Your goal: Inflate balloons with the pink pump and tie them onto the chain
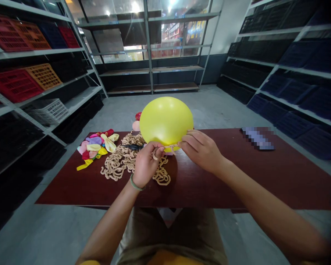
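A blown-up yellow balloon (167, 119) stands over the far side of the table, its neck turned toward me. My left hand (148, 162) is closed in a pinch at the balloon's neck, with a loop of tan cord (155, 154) at its fingers. From the other side, the fingertips of my right hand (200, 149) pinch the same cord close by the neck. Below and left of my left hand lies a tangled heap of tan cord (117, 163). Black-handled scissors or a similar dark tool (134, 147) rest on the heap, partly hidden.
Several limp balloons in mixed colours (95, 147) lie at the left of the dark red table (209, 184). A blurred-out flat object (258, 138) lies at its right. Behind the yellow balloon show red and pink round shapes (136, 125). Shelves with crates (44, 75) line both sides.
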`<state>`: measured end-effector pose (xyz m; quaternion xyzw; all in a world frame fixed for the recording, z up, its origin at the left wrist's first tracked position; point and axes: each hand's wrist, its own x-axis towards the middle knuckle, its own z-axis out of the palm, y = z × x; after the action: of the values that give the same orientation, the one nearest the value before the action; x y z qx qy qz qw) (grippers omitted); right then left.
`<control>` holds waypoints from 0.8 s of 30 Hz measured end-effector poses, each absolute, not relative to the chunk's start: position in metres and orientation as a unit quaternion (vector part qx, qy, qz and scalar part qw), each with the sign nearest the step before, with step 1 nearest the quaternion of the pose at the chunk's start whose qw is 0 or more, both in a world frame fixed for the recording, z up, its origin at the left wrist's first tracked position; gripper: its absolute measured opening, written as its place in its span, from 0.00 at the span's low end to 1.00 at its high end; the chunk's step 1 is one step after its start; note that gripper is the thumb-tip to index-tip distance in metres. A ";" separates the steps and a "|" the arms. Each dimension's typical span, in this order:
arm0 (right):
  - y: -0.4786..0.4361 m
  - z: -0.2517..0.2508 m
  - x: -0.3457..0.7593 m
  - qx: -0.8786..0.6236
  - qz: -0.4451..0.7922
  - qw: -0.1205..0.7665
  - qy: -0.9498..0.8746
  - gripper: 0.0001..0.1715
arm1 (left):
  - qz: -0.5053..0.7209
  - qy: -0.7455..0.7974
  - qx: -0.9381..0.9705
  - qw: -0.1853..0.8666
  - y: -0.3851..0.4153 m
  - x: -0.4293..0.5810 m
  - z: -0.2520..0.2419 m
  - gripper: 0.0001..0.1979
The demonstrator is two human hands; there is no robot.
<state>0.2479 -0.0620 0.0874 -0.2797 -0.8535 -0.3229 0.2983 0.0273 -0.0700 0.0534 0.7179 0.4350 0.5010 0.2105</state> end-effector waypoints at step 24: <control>0.060 0.032 0.252 -0.475 -0.169 0.324 -0.800 0.31 | 0.473 0.390 0.726 0.310 0.074 0.049 0.018 0.13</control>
<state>0.2519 0.0597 0.0320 -0.4755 -0.8004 -0.1688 0.3236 0.0485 0.0739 0.0184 0.7263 0.3902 0.4734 0.3100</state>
